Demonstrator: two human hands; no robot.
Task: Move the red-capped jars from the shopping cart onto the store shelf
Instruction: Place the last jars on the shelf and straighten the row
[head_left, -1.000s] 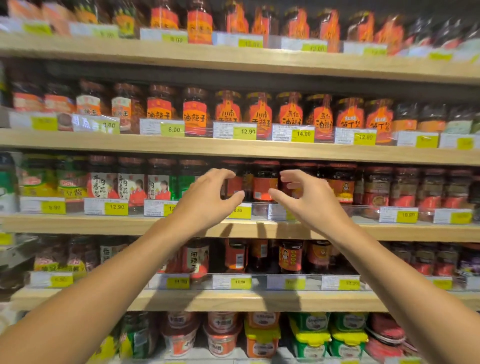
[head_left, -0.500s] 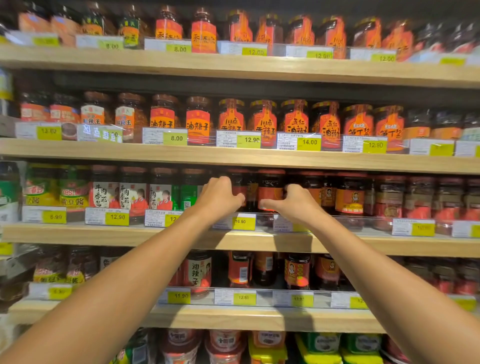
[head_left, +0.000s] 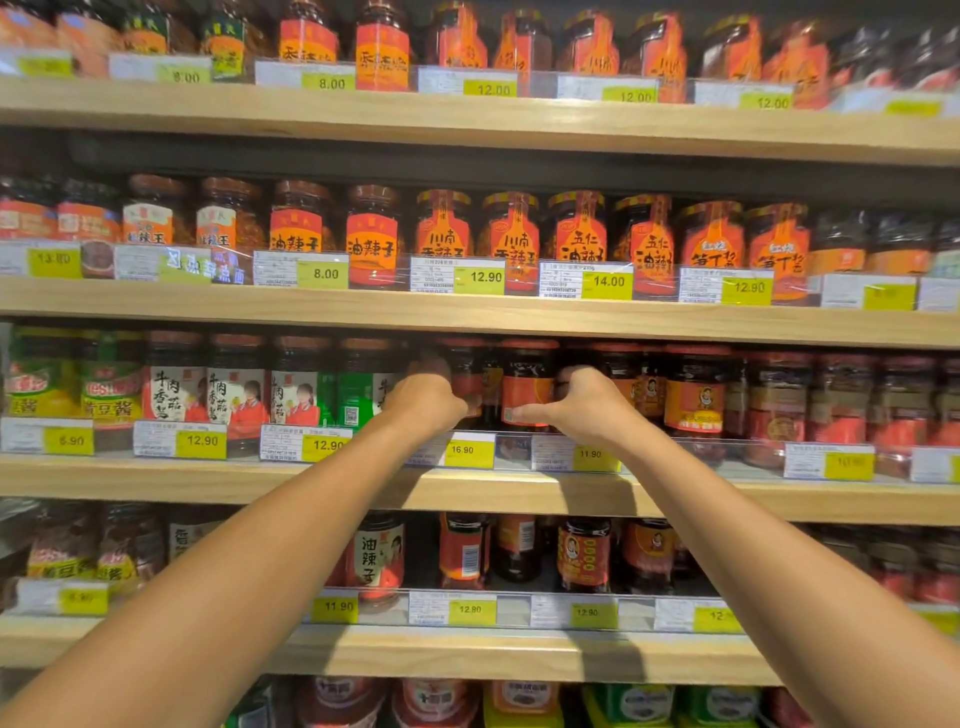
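Wooden shelves (head_left: 467, 491) fill the view, tier over tier, each packed with jars behind a clear rail hung with yellow price tags (head_left: 469, 450). Both bare arms reach up from the bottom corners to the third tier from the top.

On that tier, in the middle, stand the red-capped jars (head_left: 524, 384): dark glass, nearly black inside, with flat red lids and an orange-red label wrapped round the body. They stand upright in a tight row, touching one another, right behind the rail. To their right sit more of the same kind, one label (head_left: 693, 402) showing a small portrait. To the left are jars with white and green labels (head_left: 306, 389).

The right hand (head_left: 584, 405) is curled round one red-capped jar, thumb stretched left across the lower edge of its label, fingers bent over near its right side. The left hand (head_left: 428, 400) is curled at the next jar (head_left: 465, 382) to the left, knuckles toward the camera; its fingertips are hidden, so whether it truly grips that jar cannot be told.
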